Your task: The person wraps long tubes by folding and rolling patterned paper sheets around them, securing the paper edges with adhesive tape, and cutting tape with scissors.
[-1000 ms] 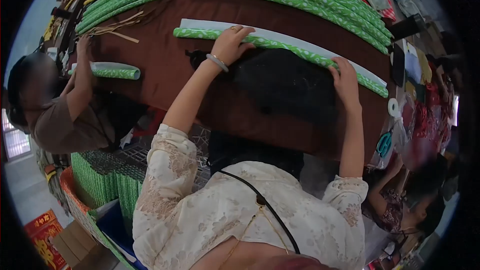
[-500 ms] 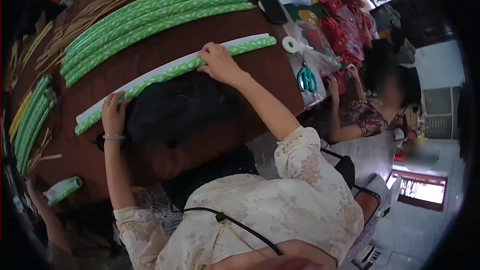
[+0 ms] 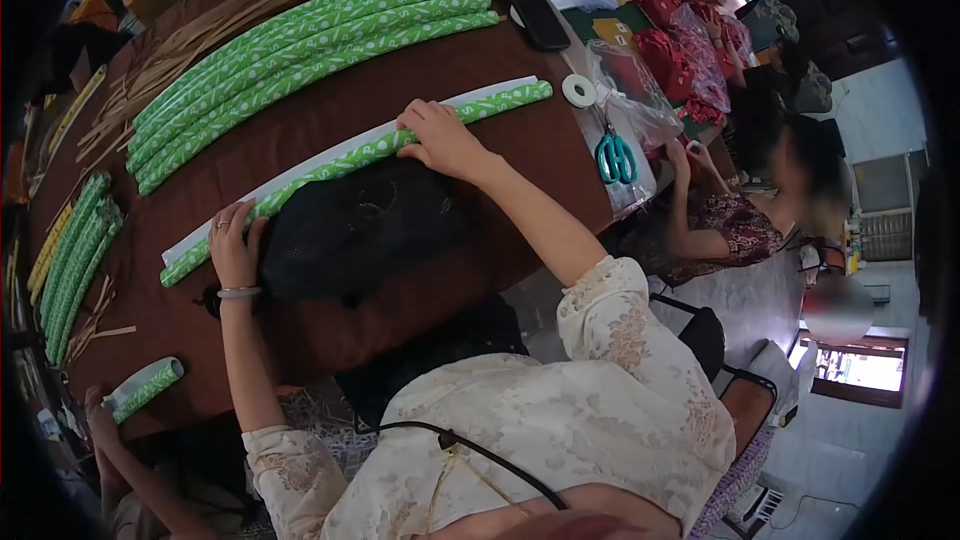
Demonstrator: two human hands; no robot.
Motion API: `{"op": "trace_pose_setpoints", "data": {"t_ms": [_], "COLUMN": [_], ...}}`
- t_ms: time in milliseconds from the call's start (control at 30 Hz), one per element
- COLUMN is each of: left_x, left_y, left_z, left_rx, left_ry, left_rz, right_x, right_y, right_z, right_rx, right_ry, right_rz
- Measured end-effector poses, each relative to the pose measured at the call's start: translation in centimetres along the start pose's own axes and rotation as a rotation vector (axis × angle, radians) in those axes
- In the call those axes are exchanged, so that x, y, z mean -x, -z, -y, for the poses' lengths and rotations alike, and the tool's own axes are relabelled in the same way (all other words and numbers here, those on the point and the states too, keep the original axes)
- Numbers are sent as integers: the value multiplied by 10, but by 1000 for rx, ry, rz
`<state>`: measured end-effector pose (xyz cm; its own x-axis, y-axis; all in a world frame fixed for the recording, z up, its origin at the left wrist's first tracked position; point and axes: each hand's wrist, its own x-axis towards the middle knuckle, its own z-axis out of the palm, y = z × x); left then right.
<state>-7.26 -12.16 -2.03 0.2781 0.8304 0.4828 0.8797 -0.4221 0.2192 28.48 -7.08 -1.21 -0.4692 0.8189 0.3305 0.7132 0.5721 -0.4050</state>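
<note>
A long, narrow roll of green paper with white print lies slantwise across the brown-covered table, with a white strip of its underside showing along the far edge. My left hand grips it near its left end, fingers over the top and thumb on the near side. Further right, my right hand holds the same roll, its fingers bent over the paper. Between my hands and my body sits a dark, cloth-like black bundle, close against the roll. Whether anything is inside the roll is hidden.
Several finished green rolls lie behind, with brown strips beyond. At right are a phone, white tape and teal scissors. Another person's hand is by a short green roll. A co-worker sits at right.
The whole view has shifted slightly. Both my hands stay on the green roll, with my left fingers now bent further over it. At lower left, the other person's arm has shifted beside the short roll.
</note>
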Motion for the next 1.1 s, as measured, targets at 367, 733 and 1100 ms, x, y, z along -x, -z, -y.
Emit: {"op": "trace_pose_setpoints", "data": {"t_ms": [367, 733, 1100], "left_x": [3, 6, 7], "left_y": [-2, -14, -10], "left_z": [1, 0, 0], "left_rx": [28, 85, 87], "left_ry": [73, 89, 99], "left_rz": [2, -147, -95], "right_x": [-8, -9, -10], "right_y": [3, 3, 5], "right_z": [-4, -7, -1], "right_rx": [-75, -85, -40], "right_ry": [49, 77, 20], "right_rz": [-5, 105, 98]}}
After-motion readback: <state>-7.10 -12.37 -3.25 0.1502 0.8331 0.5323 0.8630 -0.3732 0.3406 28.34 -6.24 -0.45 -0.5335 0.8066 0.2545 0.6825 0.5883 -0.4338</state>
